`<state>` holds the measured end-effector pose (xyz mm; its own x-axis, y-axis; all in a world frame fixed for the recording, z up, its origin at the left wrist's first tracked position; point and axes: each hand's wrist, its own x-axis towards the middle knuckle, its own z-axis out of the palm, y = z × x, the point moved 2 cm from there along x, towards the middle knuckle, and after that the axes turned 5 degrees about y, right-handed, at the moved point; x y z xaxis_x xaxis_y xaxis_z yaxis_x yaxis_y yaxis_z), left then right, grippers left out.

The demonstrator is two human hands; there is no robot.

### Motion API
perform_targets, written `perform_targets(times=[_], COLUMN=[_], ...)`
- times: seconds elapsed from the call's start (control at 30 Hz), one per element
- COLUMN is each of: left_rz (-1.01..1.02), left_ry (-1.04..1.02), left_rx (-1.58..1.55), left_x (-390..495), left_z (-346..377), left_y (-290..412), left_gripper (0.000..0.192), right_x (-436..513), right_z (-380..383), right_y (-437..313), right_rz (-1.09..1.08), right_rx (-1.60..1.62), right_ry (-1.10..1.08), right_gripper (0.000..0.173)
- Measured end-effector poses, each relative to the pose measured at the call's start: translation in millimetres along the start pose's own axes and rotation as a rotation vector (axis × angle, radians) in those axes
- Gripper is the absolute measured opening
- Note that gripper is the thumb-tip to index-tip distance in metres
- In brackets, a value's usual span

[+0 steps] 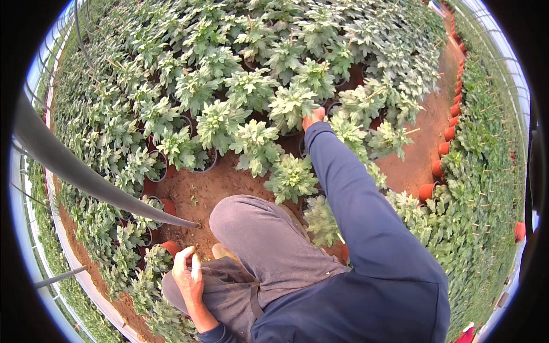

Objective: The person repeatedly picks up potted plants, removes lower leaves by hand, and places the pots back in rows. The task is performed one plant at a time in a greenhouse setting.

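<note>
My right hand (pixel 314 118) reaches out ahead among the potted plants, at the right edge of a leafy chrysanthemum-like plant (pixel 291 105). Leaves and the hand's own back hide its fingertips, so any grip is hidden. Close by, a dark pot rim (pixel 303 148) shows below the wrist. My left hand (pixel 188 274) is raised over my left knee, its fingers bent and the thumb near the index finger. Whether something small sits between those fingertips cannot be made out. Another leafy plant (pixel 292 178) stands just beyond my right knee (pixel 236 214).
A thick grey pole (pixel 98 180) slants in from the left down to the reddish soil (pixel 193 184). Orange-red pots (pixel 429 191) line the path (pixel 422 137) at right, beside dense rows of plants (pixel 480 180). Another pot (pixel 171 247) lies near my left hand.
</note>
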<state>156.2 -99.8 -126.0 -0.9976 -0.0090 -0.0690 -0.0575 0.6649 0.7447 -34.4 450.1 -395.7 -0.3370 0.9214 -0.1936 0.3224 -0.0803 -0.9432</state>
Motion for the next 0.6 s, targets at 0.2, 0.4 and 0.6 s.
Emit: perform_targets(times=[0.2, 0.4, 0.6], left_rz=[-0.020, -0.012, -0.027], left_ry=[-0.024, -0.046, -0.050], left_rx=[0.081, 0.124, 0.147], left_x=[3.8, -2.4, -7.7], left_z=[4.7, 8.8, 10.8], left_y=[0.6, -4.5, -11.6], left_gripper=[0.021, 0.020, 0.021], right_x=[41.2, 79.2, 109.2], right_z=[10.4, 6.4, 15.2], right_y=[26.4, 59.4, 102.2], right_rz=[-0.120, -0.091, 0.549], right_rx=[-0.379, -0.544, -0.097], right_ry=[-0.095, -0.166, -0.041], right_gripper=[0.022, 0.030, 0.034])
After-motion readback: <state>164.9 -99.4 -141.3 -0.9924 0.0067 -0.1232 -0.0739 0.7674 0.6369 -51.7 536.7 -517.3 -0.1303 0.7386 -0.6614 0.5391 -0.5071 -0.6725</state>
